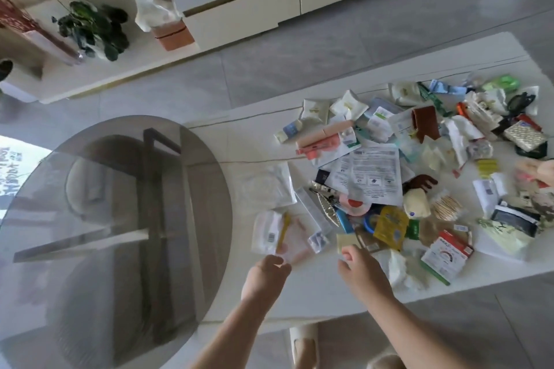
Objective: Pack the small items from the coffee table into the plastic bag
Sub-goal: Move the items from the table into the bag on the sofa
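A clear plastic bag (265, 186) lies flat on the white coffee table (314, 287), just left of the heap of small packets and sachets (419, 165). At the heap's near-left edge, the left hand (266, 274) pinches a pale pink flat packet (295, 244), and the right hand (361, 269) pinches a pale yellow card (347, 241). A round smoked-glass tabletop (114, 237) sits further left of the heap.
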A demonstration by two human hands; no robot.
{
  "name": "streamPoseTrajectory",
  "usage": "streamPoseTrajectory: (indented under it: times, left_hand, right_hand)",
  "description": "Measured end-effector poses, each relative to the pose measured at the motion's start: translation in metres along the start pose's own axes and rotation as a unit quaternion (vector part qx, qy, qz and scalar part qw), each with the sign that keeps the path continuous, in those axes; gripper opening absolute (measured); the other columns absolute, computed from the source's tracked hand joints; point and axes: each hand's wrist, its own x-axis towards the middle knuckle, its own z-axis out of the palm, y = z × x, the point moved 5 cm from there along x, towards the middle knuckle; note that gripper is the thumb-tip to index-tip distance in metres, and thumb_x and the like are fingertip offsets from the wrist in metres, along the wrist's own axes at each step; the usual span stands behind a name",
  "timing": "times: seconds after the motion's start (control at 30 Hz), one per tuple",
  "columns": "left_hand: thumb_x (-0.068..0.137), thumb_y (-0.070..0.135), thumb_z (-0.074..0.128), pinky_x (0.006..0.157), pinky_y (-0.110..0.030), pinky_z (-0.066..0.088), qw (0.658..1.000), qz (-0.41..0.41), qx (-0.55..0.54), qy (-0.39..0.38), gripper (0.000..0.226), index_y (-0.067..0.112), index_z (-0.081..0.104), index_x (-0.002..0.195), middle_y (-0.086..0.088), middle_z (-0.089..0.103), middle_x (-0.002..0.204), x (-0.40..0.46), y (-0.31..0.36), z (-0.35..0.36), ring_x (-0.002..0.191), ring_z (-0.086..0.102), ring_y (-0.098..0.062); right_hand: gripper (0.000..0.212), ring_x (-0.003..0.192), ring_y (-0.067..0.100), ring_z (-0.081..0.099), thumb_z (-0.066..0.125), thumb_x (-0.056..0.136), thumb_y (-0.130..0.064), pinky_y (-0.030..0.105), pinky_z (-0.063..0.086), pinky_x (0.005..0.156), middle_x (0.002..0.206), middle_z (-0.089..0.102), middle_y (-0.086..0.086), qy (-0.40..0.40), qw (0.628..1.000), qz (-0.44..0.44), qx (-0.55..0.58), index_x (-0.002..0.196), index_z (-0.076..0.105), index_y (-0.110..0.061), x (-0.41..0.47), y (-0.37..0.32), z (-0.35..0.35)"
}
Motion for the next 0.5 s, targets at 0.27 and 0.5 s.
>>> streamPoseTrajectory:
  times: [0.27, 0.5]
  left_hand:
    - [0.087, 0.033, 0.057, 0.098, -0.030, 0.044, 1.000, -0.009, -0.009, 0.021, 0.049, 0.021, 0.047, 0.134, -0.006, 0.054, 0.134, 0.080, -0.035, -0.014, 0.121, 0.052, -0.023]
    - [0.088, 0.028, 0.059, 0.106, -0.036, 0.037, 0.995, -0.006, -0.013, 0.104, 0.055, 0.015, 0.041, 0.139, -0.011, 0.046, 0.139, 0.144, -0.038, -0.003, 0.128, 0.042, -0.028]
  right_hand:
    - [0.039, 0.122, 0.017, 0.049, 0.048, 0.095, -0.029, 0.028, 0.044, 0.097, 0.131, 0.052, 0.001, -0.015, 0.995, -0.021, -0.098, 0.133, 0.043, -0.019, 0.045, -0.021, 0.052]
    - [0.036, 0.111, 0.015, 0.050, 0.047, 0.094, -0.043, 0.024, 0.045, 0.088, 0.122, 0.054, -0.002, 0.025, 0.985, -0.058, -0.162, 0.122, 0.046, -0.019, 0.090, -0.013, 0.082]
